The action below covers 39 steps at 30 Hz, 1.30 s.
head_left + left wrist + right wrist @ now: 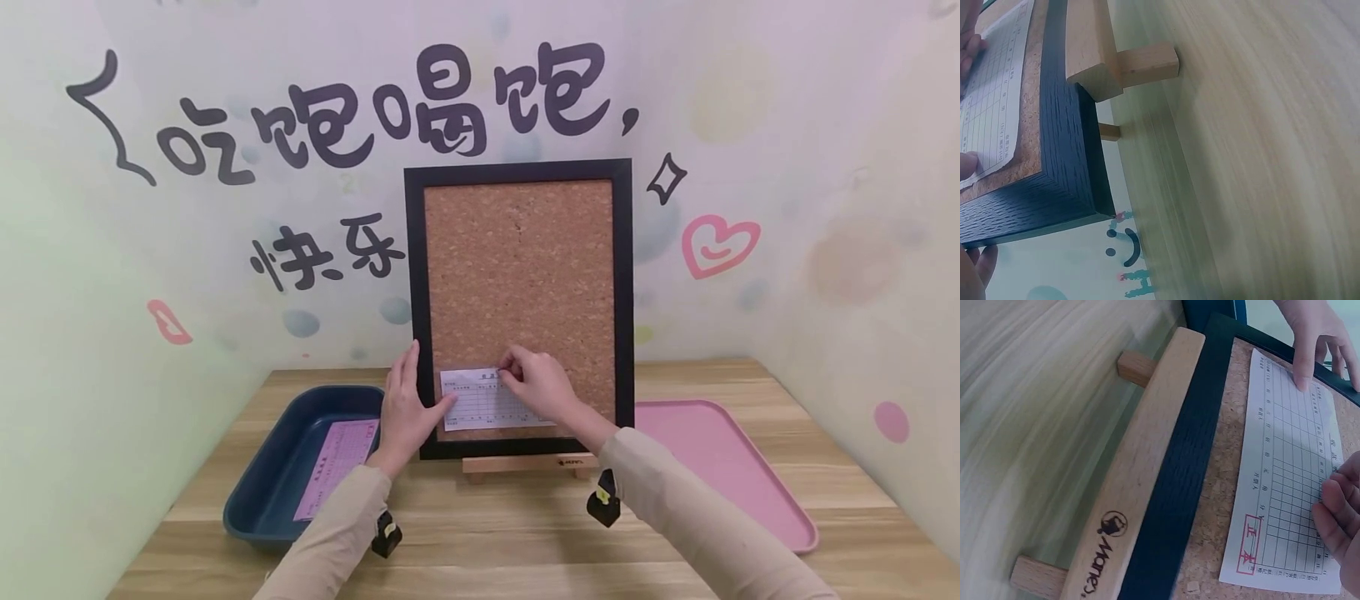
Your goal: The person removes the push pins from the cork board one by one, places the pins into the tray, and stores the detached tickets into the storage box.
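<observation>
A corkboard in a black frame leans upright on a small wooden easel. Low on the cork lies a white printed form slip, with a red stamp box at one corner. My left hand grips the board's left edge, thumb pressing the slip's left end and fingers reaching behind the frame. At the slip's top edge my right hand has thumb and curled fingers pinched together. The small thing in that pinch is mostly hidden by the fingertips.
Left of the board stands a dark blue tray with a pink printed slip inside. A pink tray lies at the right, partly under my right forearm. A wall with black lettering rises behind the wooden table.
</observation>
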Motion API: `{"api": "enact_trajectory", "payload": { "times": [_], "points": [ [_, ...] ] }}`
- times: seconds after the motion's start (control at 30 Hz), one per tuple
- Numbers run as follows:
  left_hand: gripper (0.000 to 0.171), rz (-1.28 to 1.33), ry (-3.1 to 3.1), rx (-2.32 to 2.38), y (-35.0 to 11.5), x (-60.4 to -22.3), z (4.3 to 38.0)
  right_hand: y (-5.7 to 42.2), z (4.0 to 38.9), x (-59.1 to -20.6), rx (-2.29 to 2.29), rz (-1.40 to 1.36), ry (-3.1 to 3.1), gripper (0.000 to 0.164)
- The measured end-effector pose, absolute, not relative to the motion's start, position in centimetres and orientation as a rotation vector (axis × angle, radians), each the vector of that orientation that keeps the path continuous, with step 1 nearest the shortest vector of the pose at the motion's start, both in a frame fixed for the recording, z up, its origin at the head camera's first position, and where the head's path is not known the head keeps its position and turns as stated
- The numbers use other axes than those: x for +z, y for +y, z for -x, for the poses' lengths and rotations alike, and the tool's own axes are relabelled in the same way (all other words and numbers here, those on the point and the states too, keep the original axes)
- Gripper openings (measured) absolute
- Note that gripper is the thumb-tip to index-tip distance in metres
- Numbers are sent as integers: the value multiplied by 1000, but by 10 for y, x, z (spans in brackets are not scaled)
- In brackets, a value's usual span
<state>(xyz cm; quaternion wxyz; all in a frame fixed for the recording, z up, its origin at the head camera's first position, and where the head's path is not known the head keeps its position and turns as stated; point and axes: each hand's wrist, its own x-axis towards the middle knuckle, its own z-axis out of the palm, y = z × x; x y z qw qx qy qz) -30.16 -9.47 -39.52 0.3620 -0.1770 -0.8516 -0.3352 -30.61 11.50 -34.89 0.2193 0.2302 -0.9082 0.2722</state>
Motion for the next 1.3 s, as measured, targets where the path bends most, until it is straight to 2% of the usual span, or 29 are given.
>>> {"api": "enact_trajectory", "payload": {
  "times": [0.9,1.3],
  "points": [
    [93,500,-2166,-825,-96,-398,302,123,306,-362,818,-743,-2427,6],
    [93,487,-2177,-829,-95,-395,302,116,306,-350,645,-687,-2482,3]
  ]
}}
